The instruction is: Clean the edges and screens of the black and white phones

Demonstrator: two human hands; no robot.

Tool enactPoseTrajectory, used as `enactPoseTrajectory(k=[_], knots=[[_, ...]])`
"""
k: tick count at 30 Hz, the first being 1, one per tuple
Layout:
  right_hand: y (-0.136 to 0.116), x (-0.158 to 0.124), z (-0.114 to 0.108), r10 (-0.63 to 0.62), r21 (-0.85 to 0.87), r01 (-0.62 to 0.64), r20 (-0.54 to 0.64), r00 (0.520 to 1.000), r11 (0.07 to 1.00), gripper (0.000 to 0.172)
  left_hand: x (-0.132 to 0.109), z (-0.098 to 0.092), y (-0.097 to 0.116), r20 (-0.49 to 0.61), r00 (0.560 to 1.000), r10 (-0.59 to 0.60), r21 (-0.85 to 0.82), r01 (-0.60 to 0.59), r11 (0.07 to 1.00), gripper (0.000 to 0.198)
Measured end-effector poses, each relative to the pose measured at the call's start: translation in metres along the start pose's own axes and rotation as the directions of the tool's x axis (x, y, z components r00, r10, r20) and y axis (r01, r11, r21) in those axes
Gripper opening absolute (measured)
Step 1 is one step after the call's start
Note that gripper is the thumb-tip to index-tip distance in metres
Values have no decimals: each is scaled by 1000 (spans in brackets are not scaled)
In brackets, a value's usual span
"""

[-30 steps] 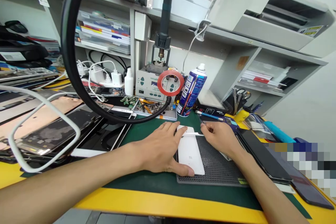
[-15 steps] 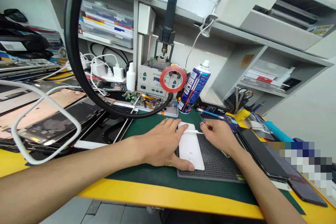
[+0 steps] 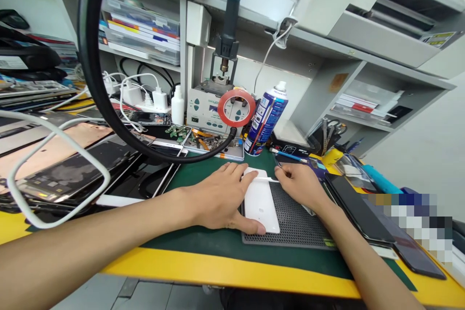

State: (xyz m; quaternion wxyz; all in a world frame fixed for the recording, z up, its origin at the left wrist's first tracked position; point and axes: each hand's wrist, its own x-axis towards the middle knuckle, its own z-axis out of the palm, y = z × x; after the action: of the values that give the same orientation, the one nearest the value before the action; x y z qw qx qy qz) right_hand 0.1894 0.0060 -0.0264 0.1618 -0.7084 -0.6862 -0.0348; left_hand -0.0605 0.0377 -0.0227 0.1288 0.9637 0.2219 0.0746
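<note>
A white phone [image 3: 259,202] lies back up on a dark grid mat [image 3: 298,225] on the green work mat. My left hand [image 3: 220,198] lies over the phone's left edge, fingers on its top end and thumb along its near side, holding it down. My right hand [image 3: 301,185] is closed in a pinch on a thin white pry tool [image 3: 267,179] whose tip rests on the phone's upper right edge.
A blue spray can [image 3: 265,118], a red tape roll [image 3: 237,108] and a grey soldering station [image 3: 207,106] stand behind the mat. A thick black hose [image 3: 98,82] loops overhead at left. Stacked phone screens [image 3: 69,169] fill the left; dark phones [image 3: 358,208] lie at right.
The view has shifted slightly; both hands stay on the phone and the tool, with almost no movement.
</note>
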Motion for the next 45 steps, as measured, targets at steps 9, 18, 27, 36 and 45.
enactPoseTrajectory(k=[9, 18, 27, 36, 45], knots=[[2, 2, -3, 71, -32, -72, -19, 997, 997, 46, 0, 1, -1, 14, 1000, -2, 2, 2, 1000, 113], [0, 1, -6, 125, -36, -125, -2, 992, 992, 39, -1, 0, -1, 4, 1000, 2, -10, -2, 1000, 112], [-2, 0, -4, 60, -25, -58, 83, 995, 998, 45, 0, 0, 0, 16, 1000, -11, 3, 11, 1000, 113], [4, 2, -12, 186, -151, -177, 48, 981, 973, 37, -1, 1, -2, 11, 1000, 0, -11, 0, 1000, 112], [12, 4, -12, 144, -143, -133, 70, 987, 981, 34, -2, 0, -1, 6, 1000, -1, -12, 1, 1000, 110]])
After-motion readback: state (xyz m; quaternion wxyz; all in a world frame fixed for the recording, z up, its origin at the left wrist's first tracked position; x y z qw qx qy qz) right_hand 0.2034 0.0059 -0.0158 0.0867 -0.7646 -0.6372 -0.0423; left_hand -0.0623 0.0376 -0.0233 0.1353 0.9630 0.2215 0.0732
